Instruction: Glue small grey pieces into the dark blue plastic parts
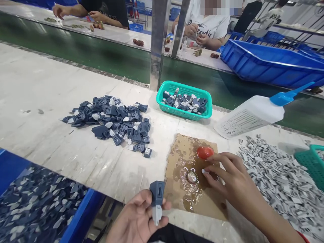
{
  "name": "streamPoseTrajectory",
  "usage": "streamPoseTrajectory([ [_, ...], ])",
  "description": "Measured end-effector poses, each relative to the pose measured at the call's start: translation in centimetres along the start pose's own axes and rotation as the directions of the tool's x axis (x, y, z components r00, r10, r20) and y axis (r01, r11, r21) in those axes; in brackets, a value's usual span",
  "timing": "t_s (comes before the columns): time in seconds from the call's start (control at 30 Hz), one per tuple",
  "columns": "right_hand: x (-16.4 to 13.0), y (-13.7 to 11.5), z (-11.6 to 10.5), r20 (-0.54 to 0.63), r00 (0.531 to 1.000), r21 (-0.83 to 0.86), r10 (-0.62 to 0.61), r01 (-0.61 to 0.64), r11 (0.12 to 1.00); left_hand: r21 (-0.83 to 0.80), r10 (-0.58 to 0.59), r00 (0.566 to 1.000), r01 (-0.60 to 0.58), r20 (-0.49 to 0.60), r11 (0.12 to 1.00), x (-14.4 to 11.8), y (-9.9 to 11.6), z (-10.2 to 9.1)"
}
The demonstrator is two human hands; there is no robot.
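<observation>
My left hand (141, 214) is closed around a dark blue and light grey plastic part (157, 199), held upright near the table's front edge. Over a wet piece of cardboard (177, 158), my right hand (227, 175) pinches a small light grey plastic piece (204, 171) between thumb and finger. Beside those fingertips lies a red oval cap-like thing (205, 153) on the cardboard. A small round dish (192, 177) with clear liquid stands just left of the pinched piece. Liquid has spread around the dish and soaked the cardboard.
A pile of blue-grey parts (113, 116) lies left of a green basket (184, 113) holding similar parts. A white bottle with blue nozzle (250, 116) leans at the right, by many small grey pieces (275, 182). A blue crate (83, 216) stands lower left. Co-workers sit opposite.
</observation>
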State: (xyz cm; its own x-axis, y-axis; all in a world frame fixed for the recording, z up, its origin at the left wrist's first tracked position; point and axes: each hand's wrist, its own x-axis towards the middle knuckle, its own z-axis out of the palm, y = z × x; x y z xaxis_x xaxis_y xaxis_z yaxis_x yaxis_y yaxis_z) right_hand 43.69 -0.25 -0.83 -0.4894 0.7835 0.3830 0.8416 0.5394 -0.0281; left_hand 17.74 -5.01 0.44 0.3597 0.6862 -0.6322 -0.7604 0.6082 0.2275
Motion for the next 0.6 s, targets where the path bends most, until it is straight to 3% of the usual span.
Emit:
streamPoseTrajectory([
  [0.23, 0.08, 0.07, -0.20, 0.000, 1.000, -0.045, -0.015, 0.015, 0.999, 0.071, 0.077, 0.996, -0.074, -0.035, 0.995, 0.28, -0.29, 0.50],
  [0.47, -0.13, 0.39, 0.17, -0.009, 0.999, -0.015, 0.035, -0.035, 0.999, 0.124, 0.120, 0.990, -0.129, 0.075, 0.984, 0.04, -0.59, -0.05],
  [0.6, -0.03, 0.38, -0.26, -0.013, 0.999, -0.015, 0.032, -0.032, 0.999, 0.176, 0.139, 0.990, -0.138, 0.009, 0.975, -0.12, -0.52, 0.34],
])
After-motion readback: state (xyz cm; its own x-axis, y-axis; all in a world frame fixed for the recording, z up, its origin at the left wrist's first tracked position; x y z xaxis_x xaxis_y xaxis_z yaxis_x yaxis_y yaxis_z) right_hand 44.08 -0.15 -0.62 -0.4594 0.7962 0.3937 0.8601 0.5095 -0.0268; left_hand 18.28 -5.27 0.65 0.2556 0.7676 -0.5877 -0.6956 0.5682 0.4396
